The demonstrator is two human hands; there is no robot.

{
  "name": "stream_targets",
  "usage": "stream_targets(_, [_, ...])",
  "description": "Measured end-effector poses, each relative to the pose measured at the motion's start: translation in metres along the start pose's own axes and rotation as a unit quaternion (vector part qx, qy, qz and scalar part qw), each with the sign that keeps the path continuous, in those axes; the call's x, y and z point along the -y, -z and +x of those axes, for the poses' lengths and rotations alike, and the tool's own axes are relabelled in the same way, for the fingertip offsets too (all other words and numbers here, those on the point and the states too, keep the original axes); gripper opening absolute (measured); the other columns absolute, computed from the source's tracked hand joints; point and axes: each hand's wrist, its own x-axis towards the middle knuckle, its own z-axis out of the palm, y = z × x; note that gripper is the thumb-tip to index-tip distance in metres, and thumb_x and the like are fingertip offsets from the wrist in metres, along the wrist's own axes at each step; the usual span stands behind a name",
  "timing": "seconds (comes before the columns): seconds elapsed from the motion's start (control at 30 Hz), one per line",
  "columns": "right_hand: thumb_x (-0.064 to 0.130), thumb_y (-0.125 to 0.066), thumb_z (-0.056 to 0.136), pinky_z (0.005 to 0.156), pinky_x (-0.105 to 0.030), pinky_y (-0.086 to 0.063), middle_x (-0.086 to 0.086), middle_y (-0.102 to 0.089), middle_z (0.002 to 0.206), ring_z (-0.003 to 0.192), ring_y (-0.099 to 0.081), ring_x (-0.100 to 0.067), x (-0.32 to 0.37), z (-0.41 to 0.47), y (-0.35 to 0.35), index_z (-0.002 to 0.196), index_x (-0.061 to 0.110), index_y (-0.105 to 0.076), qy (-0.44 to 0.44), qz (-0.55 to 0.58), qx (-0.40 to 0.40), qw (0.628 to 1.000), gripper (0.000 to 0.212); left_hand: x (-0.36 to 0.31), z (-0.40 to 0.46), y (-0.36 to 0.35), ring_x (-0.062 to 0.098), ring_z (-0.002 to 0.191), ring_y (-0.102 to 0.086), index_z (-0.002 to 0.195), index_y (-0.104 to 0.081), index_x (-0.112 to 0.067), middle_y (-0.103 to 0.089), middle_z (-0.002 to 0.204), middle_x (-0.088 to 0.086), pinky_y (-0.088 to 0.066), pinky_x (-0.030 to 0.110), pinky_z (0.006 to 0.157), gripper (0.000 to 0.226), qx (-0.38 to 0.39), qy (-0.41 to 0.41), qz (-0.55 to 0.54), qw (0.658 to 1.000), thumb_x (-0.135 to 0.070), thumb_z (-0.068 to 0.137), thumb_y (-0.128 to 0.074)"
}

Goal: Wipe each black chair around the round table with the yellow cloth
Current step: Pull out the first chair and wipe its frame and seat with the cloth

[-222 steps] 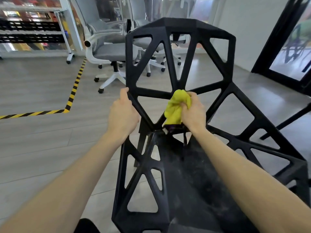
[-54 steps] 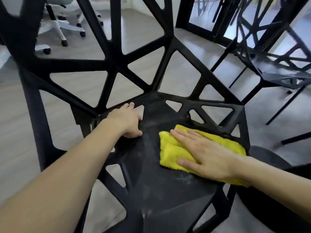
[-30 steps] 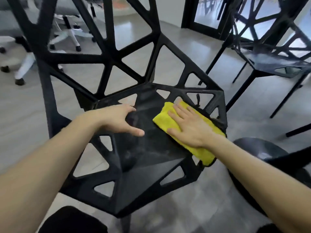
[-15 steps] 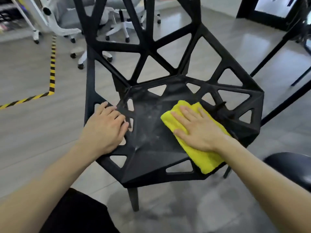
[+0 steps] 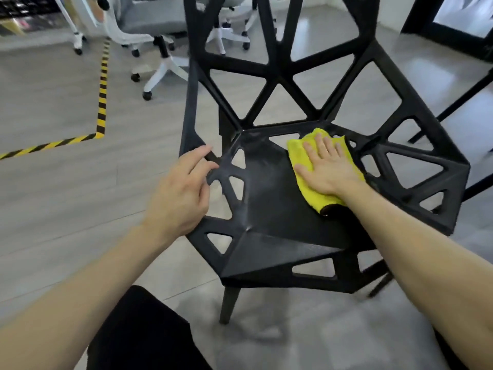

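Observation:
A black lattice chair (image 5: pixel 266 209) stands in front of me, its dusty seat facing up and its open-work back rising at the top. The folded yellow cloth (image 5: pixel 306 166) lies on the rear right part of the seat. My right hand (image 5: pixel 326 169) presses flat on the cloth, fingers spread toward the backrest. My left hand (image 5: pixel 184 190) rests on the seat's left edge, with its fingers curled over a frame bar.
White and grey office chairs (image 5: pixel 160 36) on castors stand behind the black chair at the upper left. Yellow and black floor tape (image 5: pixel 101 97) runs down and off to the left. Black legs (image 5: pixel 458 102) of other furniture cross the right edge.
My right hand has pushed the cloth farther back on the seat toward the backrest. My left hand has shifted on the left edge, its fingers now hooked on a bar. The view has pulled back slightly.

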Motion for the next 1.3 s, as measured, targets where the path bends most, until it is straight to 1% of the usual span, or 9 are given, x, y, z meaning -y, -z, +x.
stream_targets(0.1, [0.071,-0.019,0.104,0.131,-0.048,0.009,-0.007,0.013,0.177,0.163,0.016,-0.025,0.063,-0.042,-0.003,0.169,0.036,0.005,0.137,0.045,0.019,0.989,0.077,0.014,0.015,-0.003,0.034,0.159,-0.034,0.130,-0.065,-0.005,-0.042,0.165,0.017,-0.040,0.048,0.124,0.039,-0.009,-0.008,0.026,1.000,0.002,0.094,-0.055])
stream_targets(0.2, [0.066,-0.023,0.106,0.131,-0.044,0.011,-0.003,0.013,0.177,0.163,0.018,-0.020,0.103,-0.106,0.001,0.164,0.050,0.010,0.314,0.082,0.004,0.946,0.069,0.011,0.016,-0.003,0.043,0.163,-0.022,0.157,-0.046,-0.005,-0.011,0.177,0.024,-0.036,0.049,0.126,0.061,-0.037,0.028,0.050,0.998,-0.003,0.097,-0.057])
stream_targets(0.27, [0.064,-0.024,0.109,0.131,-0.038,0.013,0.002,0.012,0.177,0.162,0.018,-0.014,0.098,-0.113,0.003,0.165,0.051,0.008,0.364,0.093,0.008,0.927,0.066,0.008,0.011,-0.006,0.049,0.151,-0.041,0.170,-0.021,-0.008,0.004,0.177,0.028,-0.052,0.051,0.109,0.078,-0.031,0.071,0.043,0.996,-0.009,0.101,-0.056])
stream_targets(0.33, [0.070,-0.019,0.104,0.131,-0.038,0.012,0.006,0.008,0.177,0.162,0.016,-0.011,0.083,-0.082,0.001,0.166,0.048,0.002,0.352,0.086,0.010,0.932,0.069,0.012,0.009,-0.011,0.051,0.116,-0.063,0.172,-0.004,-0.011,0.004,0.179,0.021,-0.060,0.054,0.083,0.083,-0.014,0.112,0.025,0.993,-0.013,0.104,-0.051])
stream_targets(0.5, [0.075,-0.002,0.088,0.131,-0.052,-0.002,-0.009,0.010,0.177,0.164,0.011,-0.025,0.067,0.037,0.000,0.171,0.026,-0.009,0.134,0.045,-0.026,0.990,0.096,0.012,0.011,-0.012,0.038,0.097,-0.067,0.173,0.000,-0.019,-0.030,0.164,0.003,-0.057,0.054,0.073,0.084,-0.010,0.172,-0.016,0.985,-0.007,0.106,-0.050])
stream_targets(0.67, [0.059,-0.027,0.109,0.132,-0.039,0.005,0.000,0.014,0.177,0.162,0.015,-0.012,0.093,-0.045,0.003,0.171,0.022,-0.004,0.264,0.105,-0.002,0.959,0.075,0.009,0.013,-0.008,0.035,0.075,-0.056,0.173,-0.007,-0.018,-0.028,0.166,0.009,-0.046,0.045,0.064,0.091,0.015,0.172,0.029,0.985,-0.001,0.099,-0.056])
stream_targets(0.87, [0.062,-0.029,0.109,0.130,-0.029,0.010,0.009,0.012,0.177,0.160,0.017,-0.004,0.083,-0.106,0.002,0.170,0.034,-0.006,0.369,0.106,0.006,0.923,0.071,0.015,0.010,-0.018,0.045,0.085,-0.062,0.172,0.000,-0.013,-0.023,0.171,0.010,-0.056,0.057,0.070,0.097,0.009,0.186,0.013,0.982,0.006,0.094,-0.055])
stream_targets(1.1, [0.067,-0.011,0.091,0.129,-0.055,-0.012,-0.004,-0.019,0.176,0.163,-0.013,-0.023,0.110,0.051,0.000,0.167,0.023,-0.028,0.177,0.091,-0.040,0.979,0.089,0.007,0.011,-0.013,0.033,0.080,-0.058,0.173,0.000,-0.013,-0.024,0.172,0.007,-0.048,0.045,0.064,0.095,0.007,0.197,0.035,0.980,0.005,0.097,-0.055])
stream_targets(1.3, [0.074,-0.017,0.095,0.133,-0.044,0.004,-0.005,0.013,0.177,0.162,0.017,-0.014,0.088,-0.079,0.004,0.170,0.027,-0.011,0.294,0.096,0.031,0.951,0.089,0.007,0.009,-0.012,0.038,0.097,-0.060,0.173,-0.001,-0.010,-0.028,0.169,0.012,-0.043,0.040,0.069,0.094,0.002,0.191,0.018,0.981,0.005,0.097,-0.055])
